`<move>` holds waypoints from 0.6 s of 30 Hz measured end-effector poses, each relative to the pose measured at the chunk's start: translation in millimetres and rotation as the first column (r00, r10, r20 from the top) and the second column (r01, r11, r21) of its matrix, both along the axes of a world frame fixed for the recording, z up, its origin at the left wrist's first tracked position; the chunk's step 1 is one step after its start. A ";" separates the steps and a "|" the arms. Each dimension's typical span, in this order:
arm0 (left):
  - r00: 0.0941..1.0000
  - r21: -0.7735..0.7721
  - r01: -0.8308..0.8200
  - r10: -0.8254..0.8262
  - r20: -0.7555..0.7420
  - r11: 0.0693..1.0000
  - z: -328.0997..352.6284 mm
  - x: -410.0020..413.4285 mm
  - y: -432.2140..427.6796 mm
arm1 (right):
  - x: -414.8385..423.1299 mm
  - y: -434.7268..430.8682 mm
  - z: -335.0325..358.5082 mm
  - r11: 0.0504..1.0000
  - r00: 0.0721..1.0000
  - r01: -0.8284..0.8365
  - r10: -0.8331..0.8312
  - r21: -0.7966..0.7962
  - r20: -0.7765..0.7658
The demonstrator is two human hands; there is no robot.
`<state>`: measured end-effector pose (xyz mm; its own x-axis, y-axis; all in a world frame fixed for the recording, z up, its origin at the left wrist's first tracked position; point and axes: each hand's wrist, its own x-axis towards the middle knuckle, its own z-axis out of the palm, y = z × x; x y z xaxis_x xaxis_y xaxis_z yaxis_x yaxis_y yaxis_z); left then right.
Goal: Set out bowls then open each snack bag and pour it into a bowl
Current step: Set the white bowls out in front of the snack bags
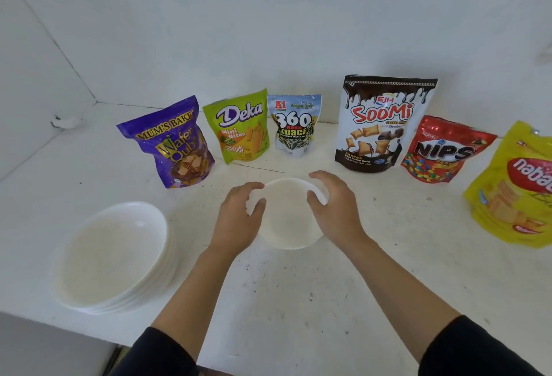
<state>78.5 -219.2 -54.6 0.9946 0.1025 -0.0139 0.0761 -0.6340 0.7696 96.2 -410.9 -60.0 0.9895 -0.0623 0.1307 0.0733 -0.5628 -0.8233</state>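
While your left hand (239,217) curls round the left rim of the small white bowl (286,220), thumb on the inner side and fingers over the outer edge, your right hand (334,208) grips the opposite rim the same way, so the bowl sits clasped between both. You hold it at the middle of the white counter (298,301); whether its base touches the surface cannot be told. Your black sleeves (167,351) end at the near edge of the counter.

To your left, near the front edge, lies a stack of larger white bowls (113,256), nested and upright, well apart from the small one. Beyond your hands, six sealed snack bags stand in a row along the back. From left to right they are the purple Mum's Bake Wafer Qube bag (176,145), the green Deka Mini Bites bag (240,127), the A1 360 Kuaci bag (294,124), the tall Soomi bag (385,124), the red Nips bag (445,151) and the yellow Nabati bag (516,187), cut by the frame's right edge.
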 end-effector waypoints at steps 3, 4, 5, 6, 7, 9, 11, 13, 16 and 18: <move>0.995 0.009 0.003 -0.004 0.098 1.000 35.2 -8.5 20.7 | 0.9 21.0 31.3 0.995 0.987 -0.094 0.090 0.023 0.135; 0.989 0.021 -0.004 0.001 0.150 1.000 47.5 -14.3 29.3 | -0.1 31.9 41.5 0.990 0.974 -0.135 0.128 0.028 0.186; 0.979 0.041 -0.013 0.004 0.204 0.999 58.8 -21.2 38.8 | -1.7 43.8 50.8 0.983 0.957 -0.180 0.169 0.027 0.236; 0.966 0.068 -0.026 0.008 0.257 0.997 68.3 -28.6 49.4 | -4.2 56.8 59.5 0.973 0.936 -0.229 0.216 0.017 0.278; 0.951 0.108 -0.047 0.011 0.308 0.993 75.7 -36.3 61.6 | -7.4 70.5 67.1 0.960 0.911 -0.279 0.265 -0.002 0.315; 0.924 0.215 -0.119 0.029 0.381 0.969 84.5 -50.4 89.5 | -15.3 99.0 78.1 0.927 0.852 -0.371 0.363 -0.054 0.377; 0.910 0.282 -0.198 0.069 0.408 0.939 86.1 -63.7 120.4 | -23.5 128.2 82.2 0.892 0.803 -0.446 0.438 -0.081 0.404; 0.909 0.310 -0.257 0.119 0.400 0.916 81.5 -77.7 150.5 | -32.2 156.4 79.2 0.856 0.783 -0.512 0.498 -0.067 0.373; 0.921 0.392 -0.325 0.194 0.338 0.861 67.6 -99.4 190.4 | -45.3 195.1 61.6 0.834 0.800 -0.551 0.534 -0.018 0.274; 0.929 0.416 -0.344 0.241 0.279 0.842 59.0 -111.3 214.1 | -54.7 215.2 47.1 0.849 0.838 -0.529 0.521 0.007 0.163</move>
<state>-32.8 -5.1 4.4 0.8910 0.3331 0.3083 0.1850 -0.8868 0.4235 41.5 -195.7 -12.9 0.8447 0.4502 0.2895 0.4697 -0.3641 -0.8043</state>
